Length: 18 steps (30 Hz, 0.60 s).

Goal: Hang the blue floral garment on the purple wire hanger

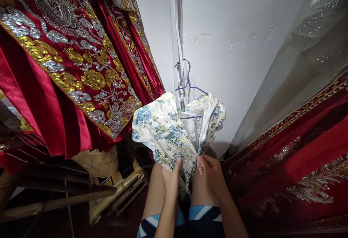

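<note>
A white short-sleeved blouse [168,125] with blue and yellow flowers hangs on a purple wire hanger [188,82], its front partly open at the neck. My left hand [172,176] grips the lower left side of the blouse, thumb on top of the cloth and fingers hidden beneath. My right hand [208,167] is closed on the front edge of the blouse, pinching the fabric where it gathers. Below the hands the hem hangs between my knees.
Red garments [89,60] with gold and silver sequins hang at the left, above a bamboo chair [116,191]. More red embroidered cloth [307,169] and clear plastic sheeting [274,82] line the right. A white wall [231,38] with a vertical strip stands ahead.
</note>
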Tool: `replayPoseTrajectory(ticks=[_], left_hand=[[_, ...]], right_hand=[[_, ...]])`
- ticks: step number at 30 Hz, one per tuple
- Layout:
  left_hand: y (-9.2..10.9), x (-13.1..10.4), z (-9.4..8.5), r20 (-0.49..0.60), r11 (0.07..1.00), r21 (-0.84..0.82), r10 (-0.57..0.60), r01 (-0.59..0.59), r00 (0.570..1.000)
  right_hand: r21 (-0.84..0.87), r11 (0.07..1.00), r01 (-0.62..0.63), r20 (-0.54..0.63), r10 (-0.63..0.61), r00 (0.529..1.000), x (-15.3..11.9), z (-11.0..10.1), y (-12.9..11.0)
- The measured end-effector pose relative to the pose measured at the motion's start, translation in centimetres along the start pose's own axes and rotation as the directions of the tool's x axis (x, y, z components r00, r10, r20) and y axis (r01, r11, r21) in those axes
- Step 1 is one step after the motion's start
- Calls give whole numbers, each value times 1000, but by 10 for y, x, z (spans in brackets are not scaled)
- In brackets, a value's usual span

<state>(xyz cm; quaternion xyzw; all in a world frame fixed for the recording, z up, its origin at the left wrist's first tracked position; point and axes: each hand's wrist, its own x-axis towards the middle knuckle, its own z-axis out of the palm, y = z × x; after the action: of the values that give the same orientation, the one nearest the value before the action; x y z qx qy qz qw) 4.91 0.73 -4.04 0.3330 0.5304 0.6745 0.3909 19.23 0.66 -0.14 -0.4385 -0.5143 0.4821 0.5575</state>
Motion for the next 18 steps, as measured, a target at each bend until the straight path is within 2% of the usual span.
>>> replayPoseTrajectory(ticks=[1,2,3,5,6,7,9,11,12,16,18], left_hand=[[-5,-2,0,-135,997,30,78,-75,988],[-9,-6,1,-216,981,92,185,-168,959],[-12,-10,2,-237,948,173,303,-267,923],[-12,-17,6,-147,849,311,487,-428,861],[-10,-20,9,-72,810,341,528,-477,846],[-8,-22,12,5,795,340,533,-503,846],[-1,-21,19,173,819,285,467,-498,867],[4,-16,23,338,867,234,351,-439,873],[6,-13,25,381,885,220,309,-410,871],[11,-4,25,386,910,171,291,-378,876],[13,-2,24,417,917,152,280,-370,865]], right_hand=[[12,1000,-5,-3,5,1000,-1,1,2],[23,1000,-12,-5,12,1000,-1,3,2],[45,999,-25,-4,25,1000,-2,6,0],[139,988,-63,-1,64,998,-4,13,-4],[204,975,-83,-5,86,996,-6,17,-5],[272,957,-102,-8,108,994,-7,21,-7],[373,920,-120,-17,136,991,-8,27,-9],[368,922,-119,-21,136,990,-8,30,-11],[328,936,-124,-12,135,991,-8,30,-13],[121,986,-118,48,113,992,-9,27,-20],[37,994,-99,63,96,993,-6,26,-23]])
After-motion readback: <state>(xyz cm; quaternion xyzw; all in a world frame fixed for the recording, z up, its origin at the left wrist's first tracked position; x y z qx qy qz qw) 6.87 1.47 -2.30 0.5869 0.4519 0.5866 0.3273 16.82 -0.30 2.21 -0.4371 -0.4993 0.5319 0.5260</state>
